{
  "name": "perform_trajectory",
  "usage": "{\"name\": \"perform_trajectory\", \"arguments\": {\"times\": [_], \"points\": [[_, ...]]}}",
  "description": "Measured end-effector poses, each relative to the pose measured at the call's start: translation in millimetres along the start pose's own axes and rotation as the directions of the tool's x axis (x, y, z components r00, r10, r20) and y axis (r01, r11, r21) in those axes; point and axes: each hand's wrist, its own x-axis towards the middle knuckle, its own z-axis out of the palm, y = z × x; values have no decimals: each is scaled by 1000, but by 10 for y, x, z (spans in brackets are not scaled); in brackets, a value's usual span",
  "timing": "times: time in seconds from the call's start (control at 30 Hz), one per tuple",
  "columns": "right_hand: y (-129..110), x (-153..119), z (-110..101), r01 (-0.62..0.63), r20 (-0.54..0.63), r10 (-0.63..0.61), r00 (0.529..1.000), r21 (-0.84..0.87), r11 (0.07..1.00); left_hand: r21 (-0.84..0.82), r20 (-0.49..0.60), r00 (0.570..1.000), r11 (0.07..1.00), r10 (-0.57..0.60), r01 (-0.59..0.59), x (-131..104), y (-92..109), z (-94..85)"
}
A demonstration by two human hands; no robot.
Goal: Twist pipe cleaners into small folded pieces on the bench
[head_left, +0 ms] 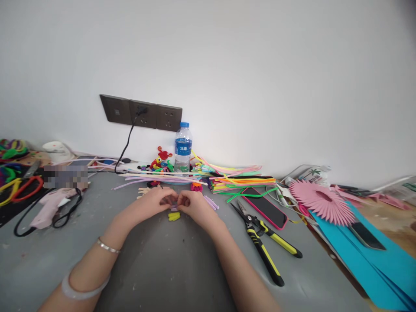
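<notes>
My left hand and my right hand meet over the middle of the grey table. Between their fingertips is a short purple pipe cleaner piece, partly hidden by the fingers; both hands pinch at it. Just below them lie short yellow pipe cleaner pieces. Several purple cut pieces rest to the right of my right hand. Cream-coloured cut pieces lie behind my left wrist. A small pink and orange fuzzy figure sits behind my right hand.
Pliers-like cutters lie at right beside a pink-cased phone. Pipe cleaner bundles and a water bottle are at the back. At left are a pink glue gun and scissors; blue sheets lie far right.
</notes>
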Motion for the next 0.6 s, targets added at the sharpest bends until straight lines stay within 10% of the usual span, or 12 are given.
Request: {"name": "perform_trajectory", "arguments": {"times": [0.23, 0.6], "points": [[122, 58, -128, 59, -203, -36, 978, 113, 992, 86, -234, 961, 982, -145, 169, -206, -160, -462], [213, 108, -210, 86, -342, -15, 940, 196, 977, 225, -81, 981, 956, -175, 189, -252, -246, -459]]}}
